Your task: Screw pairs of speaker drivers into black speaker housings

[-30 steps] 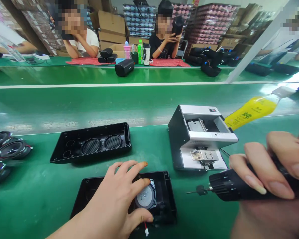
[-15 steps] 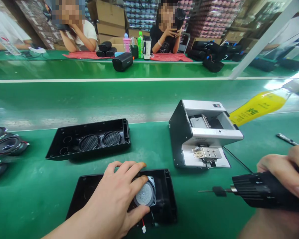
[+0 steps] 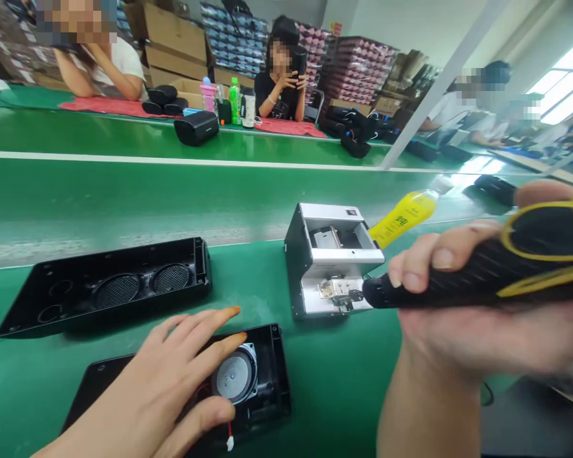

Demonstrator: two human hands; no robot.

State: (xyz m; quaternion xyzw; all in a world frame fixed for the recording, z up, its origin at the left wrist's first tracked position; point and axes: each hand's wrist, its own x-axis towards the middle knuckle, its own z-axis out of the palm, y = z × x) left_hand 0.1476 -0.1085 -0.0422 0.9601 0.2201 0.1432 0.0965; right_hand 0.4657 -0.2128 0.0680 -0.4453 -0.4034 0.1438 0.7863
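Observation:
My left hand (image 3: 172, 375) lies flat with fingers spread on a black speaker housing (image 3: 272, 381) at the front of the bench. Its fingertips touch the round silver speaker driver (image 3: 233, 380) seated inside; a red-and-white lead hangs at the housing's front edge. My right hand (image 3: 463, 318) is wrapped round a black electric screwdriver (image 3: 463, 280) with yellow trim. The tool's tip sits at the slot of the grey screw feeder box (image 3: 329, 261).
A second empty black housing (image 3: 105, 286) lies behind on the left. A yellow bottle (image 3: 403, 216) leans behind the feeder. Beyond the green conveyor (image 3: 172, 197), people sit at a far bench with a black speaker (image 3: 197, 128), bottles and stacked cartons.
My right hand swung the screwdriver up and left from the bench front to the screw feeder. The view turned right, so the loose drivers at left dropped out of sight. My left hand stayed on the housing.

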